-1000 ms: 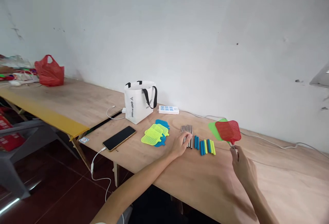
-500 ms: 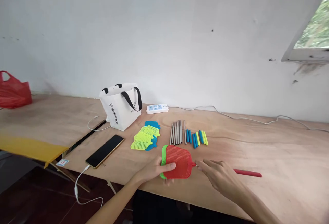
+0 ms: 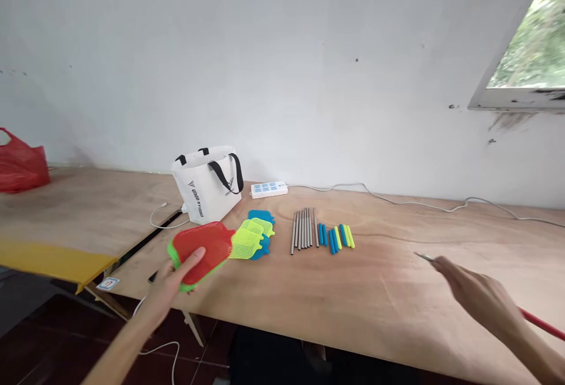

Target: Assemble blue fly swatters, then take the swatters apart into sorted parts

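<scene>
My left hand (image 3: 174,282) is closed on a stack of fly swatter heads, thumb on top of the red head (image 3: 206,241) with green edges showing beneath it. The stack is held above the table's left part, partly over a phone. My right hand (image 3: 481,299) grips a fly swatter handle (image 3: 545,325); its thin metal tip points left and its red grip sticks out behind the wrist. Between my hands lie yellow and blue swatter heads (image 3: 245,244), a row of metal tubes (image 3: 304,229) and several blue and yellow grips (image 3: 336,238).
A white bag (image 3: 212,193) with black handles stands at the back left, beside a power strip (image 3: 269,189). The strip's cable (image 3: 397,201) runs right along the wall. A red plastic bag (image 3: 22,164) sits at far left on the wooden table (image 3: 309,302).
The handle has come apart from the red head. My left hand has moved left with the stacked heads, and my right hand has moved right with the handle.
</scene>
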Tool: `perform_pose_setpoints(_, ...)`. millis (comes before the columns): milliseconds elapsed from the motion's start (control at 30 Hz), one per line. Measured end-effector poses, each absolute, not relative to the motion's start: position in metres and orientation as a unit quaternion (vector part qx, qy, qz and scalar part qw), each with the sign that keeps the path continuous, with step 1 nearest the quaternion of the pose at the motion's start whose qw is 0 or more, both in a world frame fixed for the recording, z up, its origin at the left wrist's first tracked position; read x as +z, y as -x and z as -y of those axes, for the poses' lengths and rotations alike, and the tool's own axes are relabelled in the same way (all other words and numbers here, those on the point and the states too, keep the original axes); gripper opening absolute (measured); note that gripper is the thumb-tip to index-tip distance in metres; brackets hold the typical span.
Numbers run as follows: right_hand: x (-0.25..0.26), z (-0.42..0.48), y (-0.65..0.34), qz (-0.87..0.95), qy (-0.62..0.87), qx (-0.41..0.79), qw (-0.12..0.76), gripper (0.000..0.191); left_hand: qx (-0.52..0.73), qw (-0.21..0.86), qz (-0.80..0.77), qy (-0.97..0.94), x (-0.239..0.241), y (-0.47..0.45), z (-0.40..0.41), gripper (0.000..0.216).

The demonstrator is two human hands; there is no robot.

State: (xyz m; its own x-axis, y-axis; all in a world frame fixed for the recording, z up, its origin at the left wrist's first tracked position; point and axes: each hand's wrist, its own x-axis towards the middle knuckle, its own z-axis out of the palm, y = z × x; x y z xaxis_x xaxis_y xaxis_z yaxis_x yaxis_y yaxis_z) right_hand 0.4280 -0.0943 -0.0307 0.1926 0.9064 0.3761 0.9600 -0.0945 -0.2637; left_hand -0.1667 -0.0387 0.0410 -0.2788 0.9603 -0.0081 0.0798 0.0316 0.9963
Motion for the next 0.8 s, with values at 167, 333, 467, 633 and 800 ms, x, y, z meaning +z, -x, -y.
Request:
perform_pose_setpoints(167,-0.054,0.133,-0.509,0.513,0.783,-0.034,0.35,0.026,0.47,0.385,-0.584,-0.538,0.034,0.192,0.013,0.055)
perform_pose_setpoints(333,-0.044,0.143,-0.493,0.512,0.762,0.048,0.394,0.046,0.341,0.311,-0.56,-0.688,-0.013,0.159,-0.039,0.075)
perform_pose_setpoints(467,-0.03,0.14,-0.465,0.538,0.753,0.1,0.365,0.049,0.33,0.097,-0.61,-0.714,-0.052,0.154,-0.08,0.099)
perform_pose_setpoints(633,-0.017,0.129,-0.403,0.583,0.707,0.104,0.386,0.045,0.384,0.064,-0.558,-0.733,-0.045,0.141,-0.073,0.075)
perform_pose_setpoints(800,0.012,0.097,-0.325,0.631,0.625,0.173,0.427,0.046,0.448,0.151,-0.488,-0.734,-0.009,0.073,-0.035,0.05)
